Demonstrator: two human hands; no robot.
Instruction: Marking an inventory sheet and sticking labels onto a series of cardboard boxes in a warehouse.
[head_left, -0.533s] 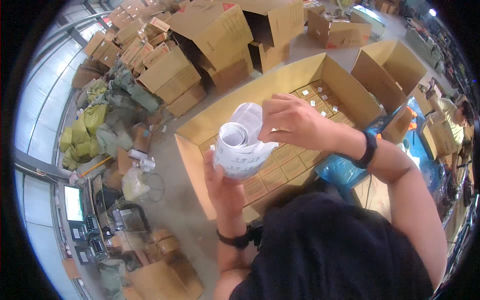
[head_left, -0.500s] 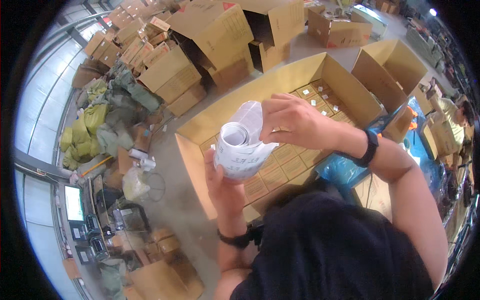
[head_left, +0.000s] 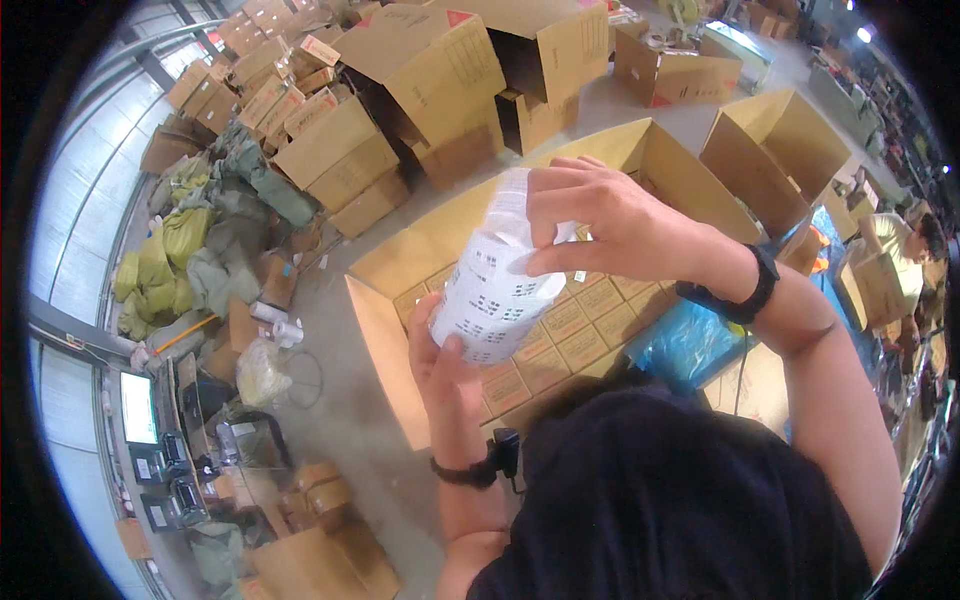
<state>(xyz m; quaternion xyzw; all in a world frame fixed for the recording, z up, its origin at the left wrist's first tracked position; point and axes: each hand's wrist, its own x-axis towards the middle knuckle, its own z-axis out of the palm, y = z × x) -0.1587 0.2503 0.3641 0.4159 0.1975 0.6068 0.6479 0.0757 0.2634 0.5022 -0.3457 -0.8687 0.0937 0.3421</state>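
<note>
A white roll of printed labels (head_left: 495, 305) is held up in front of me, above a large open carton (head_left: 385, 365). My left hand (head_left: 445, 350) is wrapped round the roll's lower left side. With thumb and fingertips closed, my right hand (head_left: 600, 215) pinches the label strip at the roll's upper right. Small brown boxes (head_left: 575, 340) stand packed in rows inside the carton beneath. My hands and the roll hide part of these rows. A white label sits on one box just under my right hand.
Blue plastic film (head_left: 685, 345) lies at the carton's right side. Tall open cartons (head_left: 430, 75) stand beyond it. Yellow and grey sacks (head_left: 185, 235) are heaped at the left, above a lit screen (head_left: 139, 407). Another person (head_left: 895, 250) handles a box at the far right.
The roll has tipped, so its hollow end no longer shows and its printed side faces up. My right hand has shifted slightly and still pinches the strip.
</note>
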